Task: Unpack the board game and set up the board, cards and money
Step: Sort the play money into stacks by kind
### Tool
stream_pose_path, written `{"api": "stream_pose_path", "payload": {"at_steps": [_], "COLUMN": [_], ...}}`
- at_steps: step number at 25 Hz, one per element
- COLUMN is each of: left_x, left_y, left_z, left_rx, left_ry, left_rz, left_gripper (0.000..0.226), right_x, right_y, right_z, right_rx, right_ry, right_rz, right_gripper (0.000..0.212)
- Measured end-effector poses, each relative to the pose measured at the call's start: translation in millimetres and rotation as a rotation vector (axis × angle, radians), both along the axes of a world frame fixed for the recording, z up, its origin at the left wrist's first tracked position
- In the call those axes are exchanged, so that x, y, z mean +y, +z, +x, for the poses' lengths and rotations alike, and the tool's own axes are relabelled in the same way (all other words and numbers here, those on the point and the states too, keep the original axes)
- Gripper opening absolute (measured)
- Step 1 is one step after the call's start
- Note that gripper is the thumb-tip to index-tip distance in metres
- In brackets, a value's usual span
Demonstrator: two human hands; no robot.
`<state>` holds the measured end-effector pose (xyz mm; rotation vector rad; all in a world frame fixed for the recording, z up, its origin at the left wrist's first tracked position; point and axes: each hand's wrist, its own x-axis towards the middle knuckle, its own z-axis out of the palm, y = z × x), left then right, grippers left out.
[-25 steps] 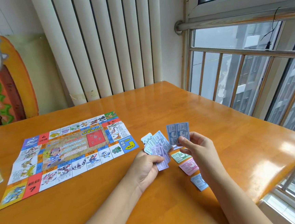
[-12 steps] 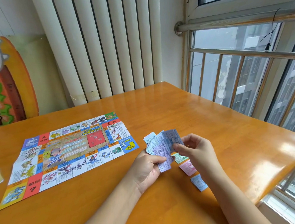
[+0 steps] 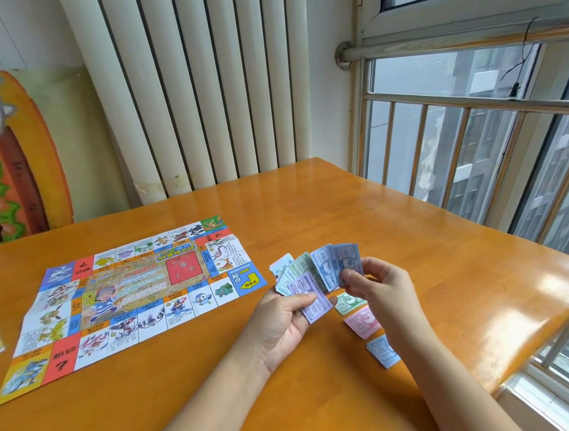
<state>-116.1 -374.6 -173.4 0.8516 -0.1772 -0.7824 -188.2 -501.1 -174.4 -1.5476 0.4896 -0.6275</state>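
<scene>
Head: left hand grips notes; right hand, probably pinching one, half-hides piles.

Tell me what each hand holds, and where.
The left hand grips the fan of play-money bills by their lower ends; the right hand pinches the blue bill at its lower edge.

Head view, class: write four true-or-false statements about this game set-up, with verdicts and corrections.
1. The game board lies unfolded on the table. True.
2. The left hand holds a fan of notes. True.
3. The right hand is empty. False: it pinches a blue note at the fan's top.
4. The green pile, pink pile and pale blue pile lie on the board. False: they lie on the bare table, to its right.
</scene>
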Motion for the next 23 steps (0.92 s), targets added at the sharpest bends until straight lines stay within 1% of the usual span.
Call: {"api": "stream_pose_path", "payload": {"at_steps": [3,6,7,9,11,13,15,17,18,20,22,23], "left_x": [-0.2,1.1,2.5,8.3,16.6,25.9,33.6,38.2,39.8,40.7,39.9,39.1], "left_y": [-0.7,-1.0,-1.2,-1.7,-2.6,-4.2,-6.0,-7.1,-8.0,-10.1,-12.8,-14.3], "left_z": [1.0,6.2,9.0,18.0,28.9,39.1,44.9,46.6,47.4,48.8,50.3,51.1], "left_rx": [-0.012,-0.005,-0.031,-0.186,-0.341,-0.450,-0.521,-0.548,-0.559,-0.580,-0.607,-0.613], "left_ry": [-0.001,-0.004,0.009,0.044,0.046,0.045,0.053,0.038,0.015,-0.039,-0.076,-0.082], "left_rz": [0.005,0.027,0.078,0.265,0.410,0.484,0.528,0.510,0.493,0.454,0.435,0.433], "left_gripper": [0.032,0.023,0.020,0.016,0.017,0.017,0.013,0.013,0.019,0.045,0.070,0.072], "right_x": [-1.2,-0.3,-0.1,-0.4,0.1,2.6,7.8,12.9,15.1,18.0,21.0,22.5], "right_y": [-0.6,1.7,2.3,3.3,1.7,-2.4,-7.9,-11.5,-11.9,-12.5,-14.9,-16.0], "right_z": [0.9,-0.6,-1.2,-2.3,-2.5,-0.6,2.4,4.9,5.3,5.1,6.0,7.0], "right_rx": [-0.015,-0.034,-0.036,-0.012,0.069,0.163,0.197,0.182,0.188,0.240,0.263,0.259], "right_ry": [0.018,0.066,0.082,0.105,0.108,0.073,0.069,0.116,0.131,0.146,0.156,0.169], "right_rz": [0.048,0.074,0.071,0.038,-0.077,-0.326,-0.600,-0.716,-0.752,-0.841,-0.913,-0.917], "right_gripper": [0.009,0.008,0.009,0.008,0.007,0.009,0.017,0.015,0.011,0.006,0.010,0.012]}}
